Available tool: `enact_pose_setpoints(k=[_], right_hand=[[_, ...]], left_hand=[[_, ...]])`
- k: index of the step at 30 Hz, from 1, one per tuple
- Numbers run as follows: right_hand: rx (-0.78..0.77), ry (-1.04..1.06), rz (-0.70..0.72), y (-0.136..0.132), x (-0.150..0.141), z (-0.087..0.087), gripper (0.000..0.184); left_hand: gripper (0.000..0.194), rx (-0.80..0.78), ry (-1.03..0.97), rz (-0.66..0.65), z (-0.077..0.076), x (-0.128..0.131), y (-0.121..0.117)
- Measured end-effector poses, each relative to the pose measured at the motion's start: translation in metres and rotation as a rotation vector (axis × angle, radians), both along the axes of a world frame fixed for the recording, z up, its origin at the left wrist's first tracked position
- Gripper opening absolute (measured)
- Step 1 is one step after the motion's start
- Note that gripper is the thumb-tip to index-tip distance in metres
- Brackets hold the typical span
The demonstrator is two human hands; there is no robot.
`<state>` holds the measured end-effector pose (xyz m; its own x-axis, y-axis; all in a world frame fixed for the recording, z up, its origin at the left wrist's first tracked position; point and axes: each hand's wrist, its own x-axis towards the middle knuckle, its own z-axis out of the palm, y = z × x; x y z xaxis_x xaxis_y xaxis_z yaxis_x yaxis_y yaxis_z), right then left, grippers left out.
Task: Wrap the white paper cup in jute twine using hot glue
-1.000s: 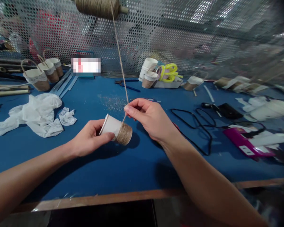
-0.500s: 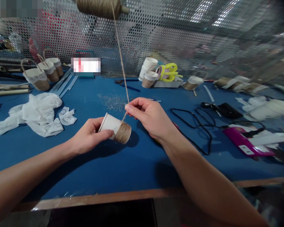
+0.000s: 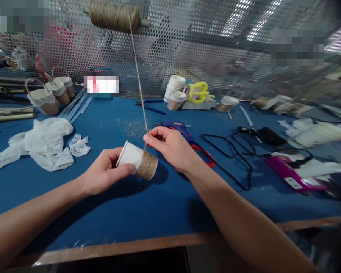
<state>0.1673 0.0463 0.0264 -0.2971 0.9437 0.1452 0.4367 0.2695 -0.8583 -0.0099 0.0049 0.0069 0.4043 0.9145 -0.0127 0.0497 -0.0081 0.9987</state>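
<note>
My left hand (image 3: 106,170) is closed around the rim end of a white paper cup (image 3: 130,154), which lies tilted in the air with its base to the right. Brown twine (image 3: 147,165) is wound round the base half of the cup. My right hand (image 3: 167,146) pinches the twine strand (image 3: 141,94) between thumb and forefinger, just above the cup. From there the strand runs taut up to a large twine spool (image 3: 113,16) on a rod. A blue glue gun (image 3: 174,127) lies behind my right hand, partly hidden by it.
White lace (image 3: 49,140) lies in a heap at left. Behind it stand several twine-wrapped cups with handles (image 3: 44,101). Pliers (image 3: 152,108), stacked white cups (image 3: 174,87) and a yellow coil (image 3: 199,92) sit at the back. A black cord (image 3: 230,151) and a purple power strip (image 3: 290,174) are at right.
The view has tilted up slightly, so more of the spool shows. My right hand has shifted a little left relative to the table, uncovering the glue gun. Both hands keep their holds.
</note>
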Motion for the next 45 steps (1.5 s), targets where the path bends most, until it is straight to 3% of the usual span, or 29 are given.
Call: enact_pose_setpoints(k=[25,39,42,45], right_hand=[[-0.143,0.041,0.093,-0.002,-0.007,-0.005,0.018],[-0.144,-0.028,0.123,-0.003,-0.004,0.002,0.022],[-0.083,-0.061,0.088,-0.003,-0.003,0.003,0.024],[-0.021,-0.1,0.059,-0.004,-0.004,0.002,0.024]], left_hand=[[0.017,0.142,0.028,0.021,-0.002,-0.002,-0.002],[0.018,0.536,0.235,-0.048,-0.001,-0.006,0.001],[0.016,0.408,0.191,0.01,0.0,-0.004,0.002],[0.022,0.087,0.026,0.078,-0.001,-0.002,0.005]])
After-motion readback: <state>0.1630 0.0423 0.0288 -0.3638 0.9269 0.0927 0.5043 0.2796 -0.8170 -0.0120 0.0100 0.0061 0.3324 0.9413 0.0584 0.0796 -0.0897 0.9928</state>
